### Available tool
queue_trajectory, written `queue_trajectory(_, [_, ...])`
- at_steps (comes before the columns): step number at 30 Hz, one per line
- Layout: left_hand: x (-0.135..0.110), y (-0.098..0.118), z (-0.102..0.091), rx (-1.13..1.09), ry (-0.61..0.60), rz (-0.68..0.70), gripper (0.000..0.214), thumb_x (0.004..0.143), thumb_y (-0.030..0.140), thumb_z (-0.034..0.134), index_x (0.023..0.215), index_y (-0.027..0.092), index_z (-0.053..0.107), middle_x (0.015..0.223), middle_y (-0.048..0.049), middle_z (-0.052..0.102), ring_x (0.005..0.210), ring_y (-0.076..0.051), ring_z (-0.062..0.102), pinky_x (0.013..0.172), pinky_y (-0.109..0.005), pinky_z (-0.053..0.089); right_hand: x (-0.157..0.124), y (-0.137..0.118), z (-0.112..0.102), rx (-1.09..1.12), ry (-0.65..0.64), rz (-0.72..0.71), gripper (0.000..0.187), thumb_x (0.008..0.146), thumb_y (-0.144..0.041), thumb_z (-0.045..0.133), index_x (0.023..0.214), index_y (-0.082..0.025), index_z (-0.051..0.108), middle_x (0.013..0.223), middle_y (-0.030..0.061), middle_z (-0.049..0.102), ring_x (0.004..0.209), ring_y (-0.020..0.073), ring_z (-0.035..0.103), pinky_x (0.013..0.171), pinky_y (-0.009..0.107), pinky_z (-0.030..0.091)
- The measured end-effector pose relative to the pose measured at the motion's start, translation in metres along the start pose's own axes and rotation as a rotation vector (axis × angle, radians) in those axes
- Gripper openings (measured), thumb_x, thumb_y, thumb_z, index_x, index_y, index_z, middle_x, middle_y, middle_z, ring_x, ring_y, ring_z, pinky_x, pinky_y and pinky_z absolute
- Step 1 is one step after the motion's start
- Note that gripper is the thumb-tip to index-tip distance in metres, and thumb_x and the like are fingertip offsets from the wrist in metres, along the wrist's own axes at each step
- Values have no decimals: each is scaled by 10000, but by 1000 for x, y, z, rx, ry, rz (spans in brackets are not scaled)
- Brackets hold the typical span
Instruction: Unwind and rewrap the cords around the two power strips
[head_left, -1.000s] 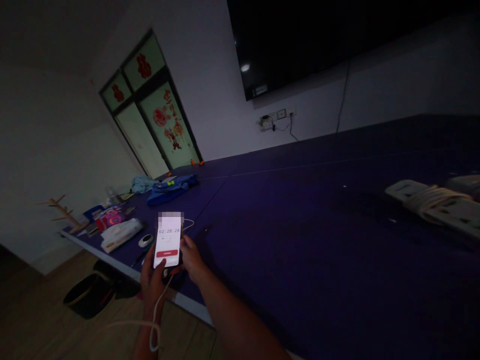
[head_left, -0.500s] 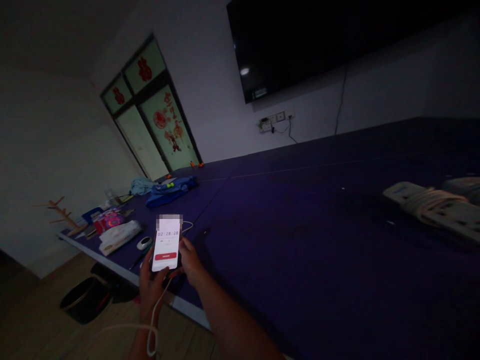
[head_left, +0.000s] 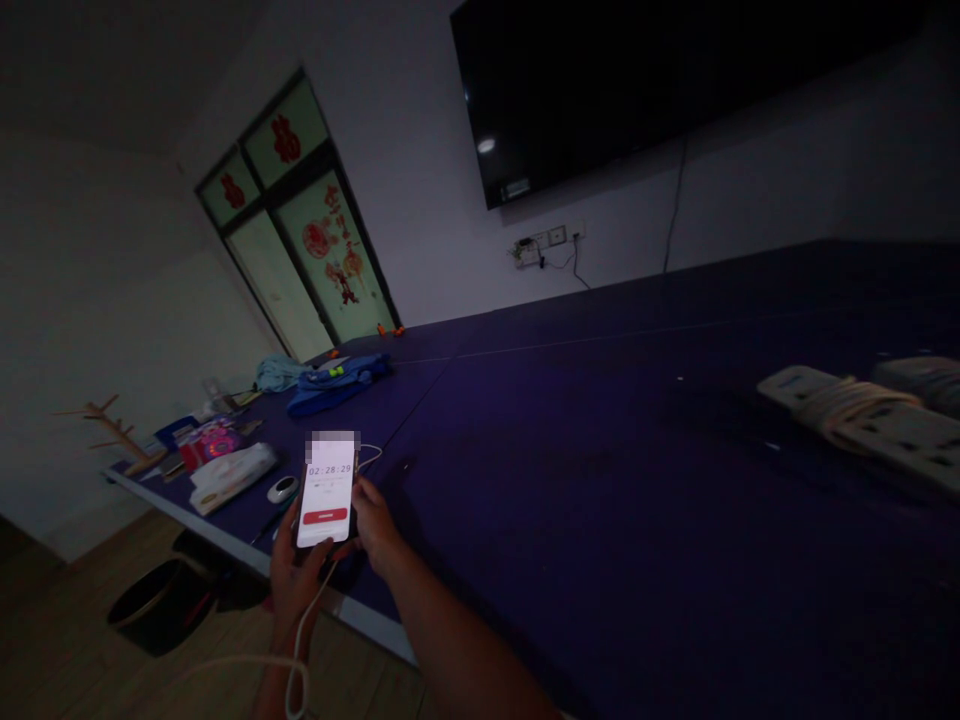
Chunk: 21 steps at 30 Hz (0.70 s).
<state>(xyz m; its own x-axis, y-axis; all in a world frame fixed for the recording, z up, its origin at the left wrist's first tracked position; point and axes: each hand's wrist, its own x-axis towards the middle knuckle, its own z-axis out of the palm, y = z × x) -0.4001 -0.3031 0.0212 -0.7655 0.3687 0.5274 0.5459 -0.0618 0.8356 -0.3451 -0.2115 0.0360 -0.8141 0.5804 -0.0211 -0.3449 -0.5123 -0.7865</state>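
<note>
The phone [head_left: 327,490] is held upright in the air just over the near edge of the table [head_left: 600,440], its bright screen facing the camera. The left hand [head_left: 294,575] is closed around the lower part of the phone and carries its weight, with the thumb near the red button on the screen. The right hand [head_left: 373,522] is half closed and its fingers touch the right side of the phone, to steady it.

The screen shows a timer, 02:28:29. To handle it well, I think the left grip should stay firm and low, so the thumb is free to press. The white cable [head_left: 300,640] hangs from the bottom of the phone past the left wrist; it should stay slack and not pull. The room is dark, so the screen should stay turned to the eyes.
</note>
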Motion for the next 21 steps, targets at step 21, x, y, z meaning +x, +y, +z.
queue_trajectory(21, [0,-3,-1,-29,-17,-14,738,602,337,664,1301,191,475,1295,-110,531,1168,-310,500,949,-407,430,-3,-5,1,-24,-5,28,343,946,-310,331,1239,-208,476,1090,90,639,602,133,646,331,173,454])
